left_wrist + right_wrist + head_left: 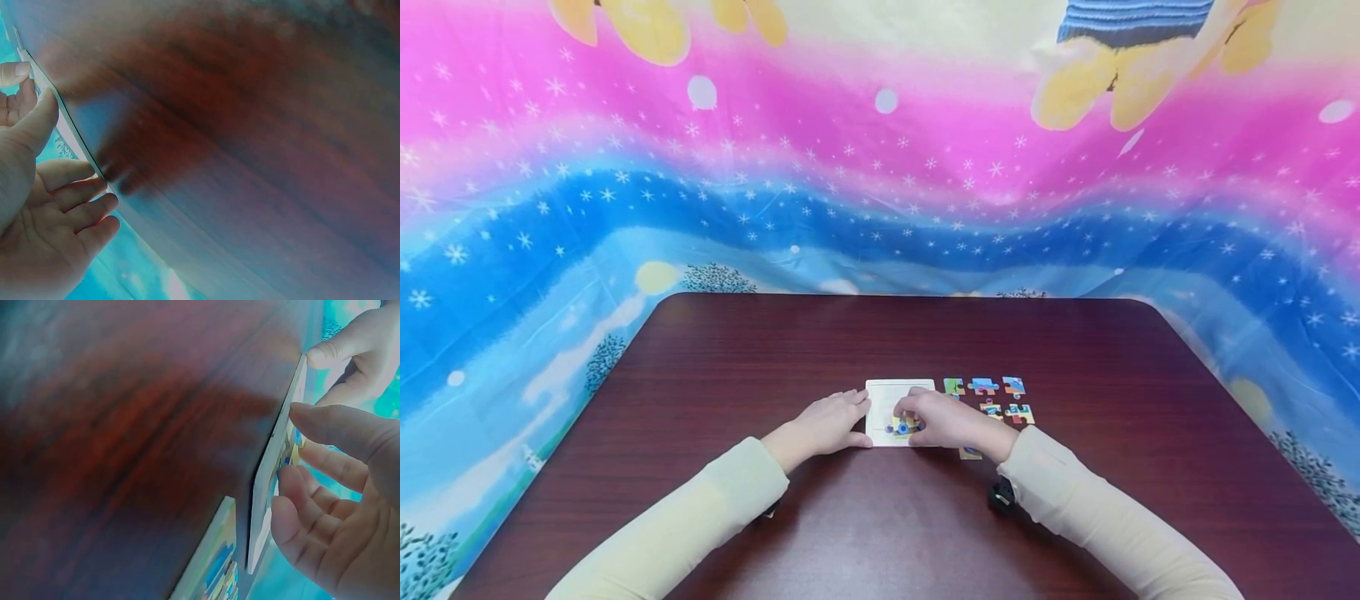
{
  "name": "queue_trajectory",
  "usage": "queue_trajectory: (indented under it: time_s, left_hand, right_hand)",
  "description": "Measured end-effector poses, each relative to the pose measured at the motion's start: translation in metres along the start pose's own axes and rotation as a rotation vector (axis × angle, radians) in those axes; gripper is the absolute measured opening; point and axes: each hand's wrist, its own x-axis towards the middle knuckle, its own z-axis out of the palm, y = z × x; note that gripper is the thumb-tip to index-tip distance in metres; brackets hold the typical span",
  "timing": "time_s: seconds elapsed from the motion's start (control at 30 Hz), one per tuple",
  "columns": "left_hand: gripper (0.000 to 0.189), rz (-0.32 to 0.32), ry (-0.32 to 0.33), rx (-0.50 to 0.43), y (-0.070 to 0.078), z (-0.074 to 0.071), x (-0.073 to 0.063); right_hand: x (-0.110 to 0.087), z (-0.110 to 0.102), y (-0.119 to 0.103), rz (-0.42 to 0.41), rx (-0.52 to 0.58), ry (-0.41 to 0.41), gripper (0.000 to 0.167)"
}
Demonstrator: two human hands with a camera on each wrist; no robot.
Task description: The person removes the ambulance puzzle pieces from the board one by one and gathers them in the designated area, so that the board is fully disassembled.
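A thin white puzzle board (880, 393) lies on the table, a jigsaw piece (902, 428) in yellow and blue on its lower middle. My left hand (827, 423) steadies the board's left side, its fingers and thumb spread along the edge. From the right, my right hand (951, 419) reaches over the board with thumb and bent fingers around the piece. Seen from the right wrist, the thumb (322, 428) is at the board's near edge and the fingertips touch the coloured piece, partly hiding it.
Several loose jigsaw pieces (982, 386) lie on the dark wooden table (760, 350) right of the board. One more piece (970, 455) shows partly below the right wrist. A patterned pink and blue cloth (850, 167) hangs behind the table.
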Motion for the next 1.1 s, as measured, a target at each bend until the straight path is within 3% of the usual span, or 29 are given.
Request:
queue_trajectory:
  time_s: [0.37, 0.6, 0.83, 1.1]
  left_hand:
    - [0.060, -0.009, -0.005, 0.013, -0.001, 0.001, 0.000]
    - [0.060, 0.008, 0.013, 0.009, 0.000, 0.000, -0.001]
    - [0.060, 0.010, 0.007, 0.000, 0.000, -0.001, -0.002]
    - [0.058, 0.021, 0.009, 0.008, -0.001, -0.001, -0.001]
  right_hand:
    - [0.001, 0.001, 0.000, 0.014, 0.001, 0.008, 0.036]
    - [-0.001, -0.003, 0.002, -0.006, 0.029, 0.062, 0.032]
    - [-0.012, -0.012, 0.010, -0.008, 0.104, 0.074, 0.028]
    - [-0.031, -0.019, 0.024, -0.022, 0.103, 0.143, 0.030]
